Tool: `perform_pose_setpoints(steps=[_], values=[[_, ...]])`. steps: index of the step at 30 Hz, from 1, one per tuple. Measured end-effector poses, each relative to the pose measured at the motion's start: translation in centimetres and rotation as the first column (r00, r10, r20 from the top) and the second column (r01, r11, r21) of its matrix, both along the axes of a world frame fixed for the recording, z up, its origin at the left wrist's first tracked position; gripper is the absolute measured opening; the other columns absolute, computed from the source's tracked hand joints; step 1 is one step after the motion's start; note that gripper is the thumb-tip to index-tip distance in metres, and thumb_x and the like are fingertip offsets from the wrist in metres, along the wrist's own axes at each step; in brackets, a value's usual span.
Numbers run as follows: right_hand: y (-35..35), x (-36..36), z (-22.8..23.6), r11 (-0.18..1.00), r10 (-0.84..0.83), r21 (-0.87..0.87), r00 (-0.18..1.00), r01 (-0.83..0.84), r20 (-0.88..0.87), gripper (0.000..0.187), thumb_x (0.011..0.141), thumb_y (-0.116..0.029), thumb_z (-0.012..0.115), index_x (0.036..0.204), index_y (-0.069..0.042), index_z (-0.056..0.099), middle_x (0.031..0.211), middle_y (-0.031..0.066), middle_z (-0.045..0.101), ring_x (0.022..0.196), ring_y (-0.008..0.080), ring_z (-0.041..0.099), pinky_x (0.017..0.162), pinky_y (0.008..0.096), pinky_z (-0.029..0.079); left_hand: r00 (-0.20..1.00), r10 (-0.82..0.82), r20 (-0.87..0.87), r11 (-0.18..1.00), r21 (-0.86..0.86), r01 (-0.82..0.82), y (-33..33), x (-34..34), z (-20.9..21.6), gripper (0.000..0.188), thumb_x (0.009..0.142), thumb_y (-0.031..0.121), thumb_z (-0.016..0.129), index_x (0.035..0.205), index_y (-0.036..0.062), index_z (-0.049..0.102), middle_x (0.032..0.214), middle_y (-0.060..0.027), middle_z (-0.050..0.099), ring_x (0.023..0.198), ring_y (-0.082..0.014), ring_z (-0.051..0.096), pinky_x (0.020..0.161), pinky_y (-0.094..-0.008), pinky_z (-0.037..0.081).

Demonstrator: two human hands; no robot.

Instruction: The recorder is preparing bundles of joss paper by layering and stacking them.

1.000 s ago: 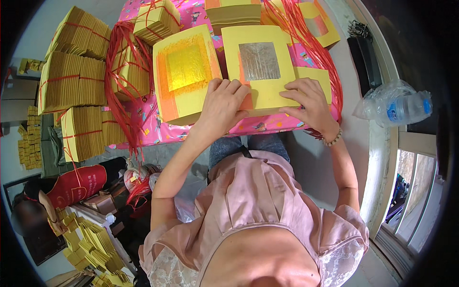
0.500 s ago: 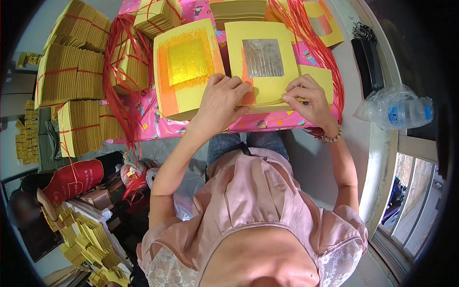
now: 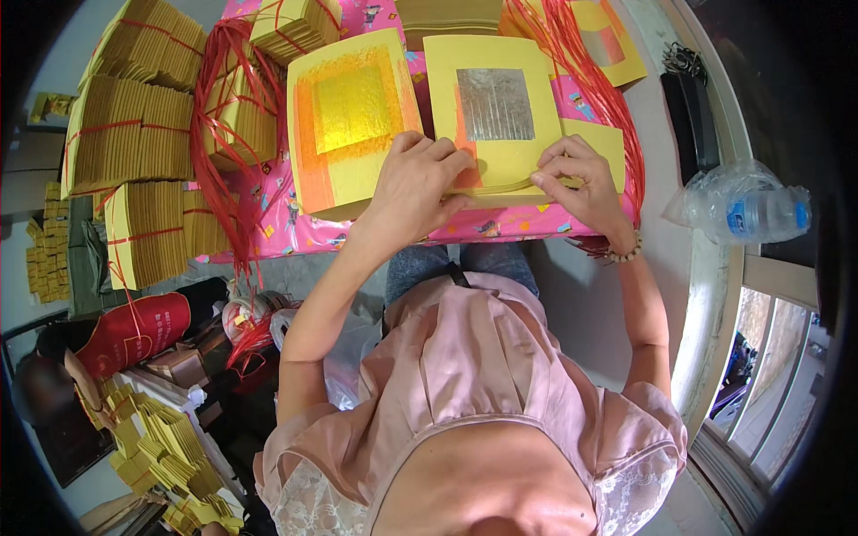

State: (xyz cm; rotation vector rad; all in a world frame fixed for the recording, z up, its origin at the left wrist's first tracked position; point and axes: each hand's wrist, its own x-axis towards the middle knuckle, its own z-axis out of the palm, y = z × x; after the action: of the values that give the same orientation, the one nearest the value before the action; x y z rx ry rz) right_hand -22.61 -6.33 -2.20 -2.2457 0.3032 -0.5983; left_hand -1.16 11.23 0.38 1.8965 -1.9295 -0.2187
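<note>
Daylight is coming in evenly and bright, glaring off the gold foil [image 3: 352, 107], while fisheye bending and black vignetting are growing away from it.

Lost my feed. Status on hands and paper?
Left hand flat on silver-foil stack. Right hand pinching its edge. Red strings alongside, not blocking.

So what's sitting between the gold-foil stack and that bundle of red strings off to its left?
In the head view, a bare strip of pink patterned table cover separates the gold-foil stack from the red strings.
</note>
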Motion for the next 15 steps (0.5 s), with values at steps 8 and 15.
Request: perform_pose_setpoints(steps=[8, 15], values=[[-0.06, -0.09, -0.07, 1.0, -0.003, 0.015, 1.0, 0.003, -0.012, 0.005, 0.081, -0.005, 0.075, 0.081, -0.001, 0.072, 0.087, 0.0067, 0.063, 0.084, 0.0182, 0.057, 0.07, 0.0296, 0.043, 1.0, -0.019, -0.017, 1.0, 0.002, 0.019, 0.03, 0.09, 0.13, 0.041, 0.074, 0.022, 0.081, 0.11, 0.0118, 0.064, 0.095, -0.0057, 0.063, 0.095, -0.0264, 0.061, 0.1, -0.0445, 0.038], [-0.12, -0.06, -0.06, 1.0, 0.005, 0.015, 1.0, -0.005, -0.018, 0.005, 0.082, -0.005, 0.075, 0.081, -0.001, 0.072, 0.088, 0.0065, 0.064, 0.084, 0.0182, 0.057, 0.071, 0.0298, 0.043, 0.999, -0.021, -0.025, 1.0, -0.004, 0.021, 0.03, 0.15, -0.04, 0.042, 0.073, 0.022, 0.082, 0.11, 0.012, 0.064, 0.096, -0.0055, 0.064, 0.096, -0.0266, 0.061, 0.1, -0.0443, 0.038]])
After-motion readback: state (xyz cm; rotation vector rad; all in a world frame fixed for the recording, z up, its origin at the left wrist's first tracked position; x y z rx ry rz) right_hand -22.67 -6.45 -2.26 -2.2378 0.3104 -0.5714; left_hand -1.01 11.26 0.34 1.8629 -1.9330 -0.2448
